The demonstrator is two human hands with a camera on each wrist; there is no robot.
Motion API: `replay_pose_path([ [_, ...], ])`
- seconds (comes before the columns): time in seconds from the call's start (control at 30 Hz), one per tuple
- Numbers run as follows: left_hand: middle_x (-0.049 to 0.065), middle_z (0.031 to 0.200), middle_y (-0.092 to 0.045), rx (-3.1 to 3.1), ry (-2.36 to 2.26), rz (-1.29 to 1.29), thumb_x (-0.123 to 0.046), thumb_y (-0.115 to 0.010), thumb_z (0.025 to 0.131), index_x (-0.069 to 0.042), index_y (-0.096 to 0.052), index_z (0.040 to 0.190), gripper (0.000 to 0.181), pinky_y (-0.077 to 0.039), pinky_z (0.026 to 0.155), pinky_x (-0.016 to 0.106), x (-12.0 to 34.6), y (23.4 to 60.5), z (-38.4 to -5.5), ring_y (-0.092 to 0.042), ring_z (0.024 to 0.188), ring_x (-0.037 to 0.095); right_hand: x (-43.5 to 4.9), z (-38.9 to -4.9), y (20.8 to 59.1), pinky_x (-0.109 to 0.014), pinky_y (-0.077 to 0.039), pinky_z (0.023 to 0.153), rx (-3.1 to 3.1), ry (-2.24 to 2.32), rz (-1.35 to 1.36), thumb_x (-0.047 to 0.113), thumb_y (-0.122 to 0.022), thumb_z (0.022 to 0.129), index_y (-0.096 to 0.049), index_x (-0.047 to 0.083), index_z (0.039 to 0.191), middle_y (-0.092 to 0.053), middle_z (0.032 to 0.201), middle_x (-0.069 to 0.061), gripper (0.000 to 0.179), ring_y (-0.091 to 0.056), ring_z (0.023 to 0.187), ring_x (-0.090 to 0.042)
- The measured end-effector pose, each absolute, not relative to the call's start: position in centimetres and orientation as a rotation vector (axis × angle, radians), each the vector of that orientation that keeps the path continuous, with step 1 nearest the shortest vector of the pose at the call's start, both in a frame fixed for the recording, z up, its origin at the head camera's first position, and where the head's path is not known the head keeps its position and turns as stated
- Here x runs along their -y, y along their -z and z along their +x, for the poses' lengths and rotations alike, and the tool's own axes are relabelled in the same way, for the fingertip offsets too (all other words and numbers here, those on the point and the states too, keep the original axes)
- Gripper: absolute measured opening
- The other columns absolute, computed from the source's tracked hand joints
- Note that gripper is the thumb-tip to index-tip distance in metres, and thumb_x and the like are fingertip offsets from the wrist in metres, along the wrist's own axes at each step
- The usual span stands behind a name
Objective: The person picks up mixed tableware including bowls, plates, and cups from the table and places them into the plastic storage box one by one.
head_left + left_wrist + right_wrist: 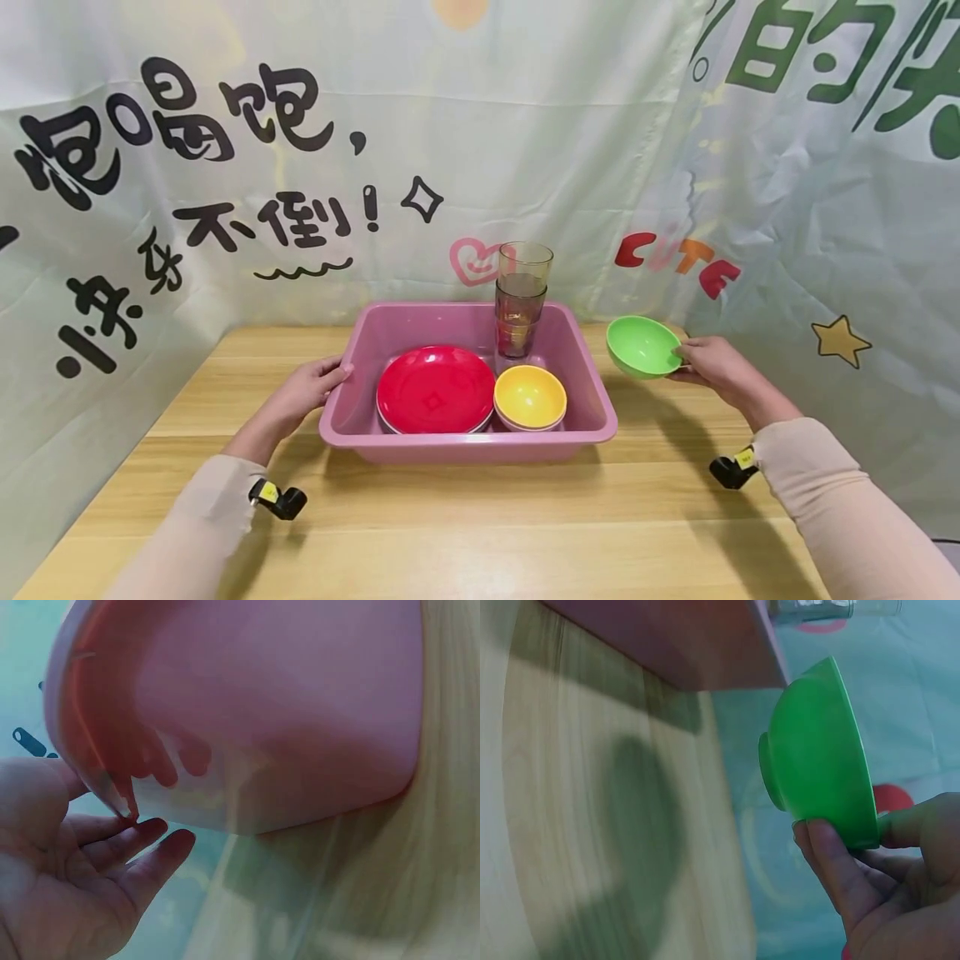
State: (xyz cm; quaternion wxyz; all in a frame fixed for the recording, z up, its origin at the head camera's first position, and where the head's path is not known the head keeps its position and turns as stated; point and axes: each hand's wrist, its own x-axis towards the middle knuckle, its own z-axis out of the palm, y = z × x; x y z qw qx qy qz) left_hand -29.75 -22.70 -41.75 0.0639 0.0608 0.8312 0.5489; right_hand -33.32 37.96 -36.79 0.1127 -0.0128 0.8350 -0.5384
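Note:
My right hand (708, 363) pinches a green bowl (641, 346) by its rim, thumb inside and fingers on the outside. The bowl is raised above the table, right of a pink plastic basin (465, 450). At the basin's left side my left hand (307, 387) holds the rim; in the left wrist view the thumb passes over the edge and the fingers lie under it. Inside the basin are red plates (435, 390), a yellow bowl (530, 397) on another bowl, and stacked clear brown cups (520, 300) standing above the rim.
The basin stands on a wooden table (480, 533). A printed cloth (420, 108) with lettering hangs behind and along the sides. Each sleeve carries a small black wrist camera (283, 502).

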Motion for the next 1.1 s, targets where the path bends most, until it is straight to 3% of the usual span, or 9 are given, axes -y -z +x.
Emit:
replay_pose_path([
  [0.1,0.026,0.139,-0.049,-2.557,-1.576,0.214,-0.030,-0.052,0.103,0.005,-0.032,0.149,0.061,-0.051,0.093,0.041,22.7,41.2,-29.8,-0.056,0.116,0.030,-37.3,-33.2,36.3,-0.032,-0.053,0.089,-2.449,1.573,-0.060,0.012,-0.032,0.105,-0.021,-0.026,0.139,-0.037,0.128,-0.034,0.053,-0.062,0.085,-0.005],
  [0.37,0.025,0.131,-0.054,-2.616,-1.459,0.261,-0.026,-0.051,0.103,0.008,-0.032,0.148,0.060,-0.052,0.085,0.033,22.4,39.9,-30.0,-0.057,0.103,0.022,-35.8,-32.7,35.1,-0.029,-0.055,0.085,-2.475,1.551,-0.109,0.012,-0.034,0.104,-0.025,-0.026,0.138,-0.037,0.129,-0.035,0.052,-0.061,0.086,-0.005],
  [0.53,0.029,0.140,-0.046,-2.629,-1.392,0.245,-0.029,-0.051,0.103,0.011,-0.025,0.148,0.066,-0.051,0.093,0.040,22.2,38.8,-29.9,-0.056,0.114,0.033,-35.1,-32.6,34.7,-0.030,-0.055,0.084,-2.495,1.527,-0.099,0.013,-0.036,0.105,-0.027,-0.024,0.139,-0.040,0.129,-0.034,0.052,-0.062,0.086,-0.006],
  [0.7,0.033,0.144,-0.039,-2.644,-1.322,0.278,-0.033,-0.052,0.102,0.014,-0.020,0.148,0.073,-0.047,0.099,0.047,21.7,37.3,-29.8,-0.052,0.122,0.040,-34.5,-32.4,34.4,-0.030,-0.056,0.083,-2.527,1.493,-0.125,0.013,-0.037,0.104,-0.034,-0.024,0.136,-0.050,0.116,-0.027,0.049,-0.064,0.084,-0.007],
  [0.93,0.029,0.144,-0.042,-2.717,-1.152,0.281,-0.038,-0.057,0.099,0.002,-0.027,0.152,0.073,-0.036,0.105,0.057,20.8,35.3,-29.3,-0.041,0.131,0.044,-33.6,-31.9,33.8,-0.029,-0.056,0.083,-2.548,1.459,-0.169,0.015,-0.039,0.105,-0.035,-0.021,0.138,-0.051,0.117,-0.027,0.049,-0.063,0.084,-0.007],
  [1.1,0.026,0.149,-0.036,-2.738,-1.116,0.343,-0.039,-0.056,0.099,0.003,-0.032,0.150,0.070,-0.030,0.109,0.058,19.4,34.0,-29.2,-0.034,0.136,0.044,-33.3,-31.9,33.6,-0.030,-0.056,0.083,-2.550,1.446,-0.206,0.015,-0.040,0.105,-0.036,-0.021,0.138,-0.052,0.116,-0.027,0.049,-0.063,0.084,-0.007],
])
